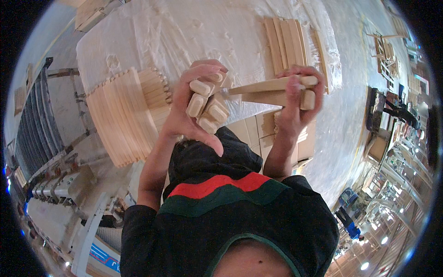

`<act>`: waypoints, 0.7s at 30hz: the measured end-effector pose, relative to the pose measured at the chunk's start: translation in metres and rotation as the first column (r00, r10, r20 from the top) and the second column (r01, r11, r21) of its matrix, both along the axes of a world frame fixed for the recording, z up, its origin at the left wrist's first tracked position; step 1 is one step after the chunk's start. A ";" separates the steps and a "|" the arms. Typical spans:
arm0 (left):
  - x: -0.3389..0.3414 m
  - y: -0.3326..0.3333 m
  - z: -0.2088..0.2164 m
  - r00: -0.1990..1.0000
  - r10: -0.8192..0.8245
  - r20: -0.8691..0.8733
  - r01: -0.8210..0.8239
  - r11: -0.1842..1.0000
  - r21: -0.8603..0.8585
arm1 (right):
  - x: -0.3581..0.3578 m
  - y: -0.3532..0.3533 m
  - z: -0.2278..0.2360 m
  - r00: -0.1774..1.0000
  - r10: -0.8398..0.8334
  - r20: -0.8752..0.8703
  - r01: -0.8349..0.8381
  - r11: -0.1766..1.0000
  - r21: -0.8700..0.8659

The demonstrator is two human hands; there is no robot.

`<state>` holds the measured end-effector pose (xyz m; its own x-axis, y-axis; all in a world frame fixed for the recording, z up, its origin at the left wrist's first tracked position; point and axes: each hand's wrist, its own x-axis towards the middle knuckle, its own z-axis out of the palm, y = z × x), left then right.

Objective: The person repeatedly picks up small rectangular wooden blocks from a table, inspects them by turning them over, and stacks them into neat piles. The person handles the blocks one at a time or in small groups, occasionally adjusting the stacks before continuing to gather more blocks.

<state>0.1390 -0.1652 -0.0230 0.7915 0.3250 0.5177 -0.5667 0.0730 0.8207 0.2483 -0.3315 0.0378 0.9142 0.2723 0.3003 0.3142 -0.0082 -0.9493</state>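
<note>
My left hand (pixel 179 111) is wrapped round a bundle of several pale wooden slats (pixel 197 104). Their rounded ends face up, and the thumb stretches out below them. To the right, my right hand (pixel 290 104) grips two wooden slats (pixel 263 87) near their rounded ends. These two lie aslant, with their far ends close to the bundle. A broad pile of wooden slats (pixel 117 117) lies to the left of my left hand. Behind my right hand is a smaller stack of slats (pixel 287 44).
Clear plastic sheeting (pixel 161 34) covers the work surface under the piles. Cardboard boxes (pixel 247 131) sit close to my body. A dark ribbed stack (pixel 39 120) stands on the far left. On the right, a person in blue (pixel 353 230) is some way off.
</note>
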 end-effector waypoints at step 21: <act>0.016 -0.016 0.003 0.999 -0.002 0.034 0.001 1.000 0.030 | -0.025 0.009 -0.037 0.884 0.445 -0.145 -0.429 0.894 0.129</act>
<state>0.1547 -0.1815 -0.0203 0.7738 0.3072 0.5540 -0.5943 0.0494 0.8027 0.2235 -0.3225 0.0008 0.7474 0.6343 0.1977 0.1039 0.1823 -0.9777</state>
